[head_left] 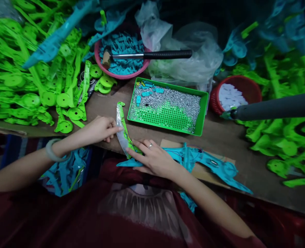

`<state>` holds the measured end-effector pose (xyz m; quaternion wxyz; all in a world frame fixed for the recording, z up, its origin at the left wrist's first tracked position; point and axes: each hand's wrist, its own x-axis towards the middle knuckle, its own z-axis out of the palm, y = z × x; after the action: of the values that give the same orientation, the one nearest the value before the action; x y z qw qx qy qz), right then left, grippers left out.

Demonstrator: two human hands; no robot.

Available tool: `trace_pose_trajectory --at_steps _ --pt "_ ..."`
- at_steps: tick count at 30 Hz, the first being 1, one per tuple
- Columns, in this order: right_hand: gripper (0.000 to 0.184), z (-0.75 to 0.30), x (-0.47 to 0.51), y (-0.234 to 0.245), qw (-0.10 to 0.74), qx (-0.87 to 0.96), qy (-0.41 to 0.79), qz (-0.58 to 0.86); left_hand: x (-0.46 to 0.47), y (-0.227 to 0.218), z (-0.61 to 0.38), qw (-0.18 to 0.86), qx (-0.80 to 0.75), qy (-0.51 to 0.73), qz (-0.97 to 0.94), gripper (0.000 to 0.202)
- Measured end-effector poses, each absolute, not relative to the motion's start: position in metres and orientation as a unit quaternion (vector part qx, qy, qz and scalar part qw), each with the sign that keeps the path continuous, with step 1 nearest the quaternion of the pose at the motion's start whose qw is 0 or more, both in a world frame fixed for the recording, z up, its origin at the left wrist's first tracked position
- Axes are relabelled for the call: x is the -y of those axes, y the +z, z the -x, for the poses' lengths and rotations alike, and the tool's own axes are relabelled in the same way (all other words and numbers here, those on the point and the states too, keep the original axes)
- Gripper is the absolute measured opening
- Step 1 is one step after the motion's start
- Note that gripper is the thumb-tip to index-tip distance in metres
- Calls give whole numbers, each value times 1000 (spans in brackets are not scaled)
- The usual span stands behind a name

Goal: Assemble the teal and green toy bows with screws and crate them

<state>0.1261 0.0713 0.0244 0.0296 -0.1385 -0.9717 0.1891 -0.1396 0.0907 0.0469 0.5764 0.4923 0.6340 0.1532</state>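
A curved green plastic part (123,129) with a clear strip along it lies on the table edge in front of me. My left hand (98,130) pinches its middle from the left, a pale bangle on that wrist. My right hand (152,157), wearing a ring, rests fingers down on the part's lower end and on a blue plastic shell (206,164) beneath it. A green tray (203,113) of small metal pins and a few blue bits sits just beyond the hands.
Heaps of green parts (33,82) fill the left and right (284,137). A pink bowl (121,74) of blue pieces carries a hammer (152,54). A red bowl (253,91) holds white pieces. Clear bags (193,51) lie behind the tray; a grey handle (276,107) juts in from the right.
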Motion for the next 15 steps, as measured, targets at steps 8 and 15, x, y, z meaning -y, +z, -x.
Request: trace_pose_trajectory --at_steps 8,15 --pt "65 -126 -71 24 49 972 184 140 -151 46 154 587 -649 85 -476 38" --pt "66 -130 -65 13 108 978 115 136 -158 47 155 583 -651 39 -484 42"
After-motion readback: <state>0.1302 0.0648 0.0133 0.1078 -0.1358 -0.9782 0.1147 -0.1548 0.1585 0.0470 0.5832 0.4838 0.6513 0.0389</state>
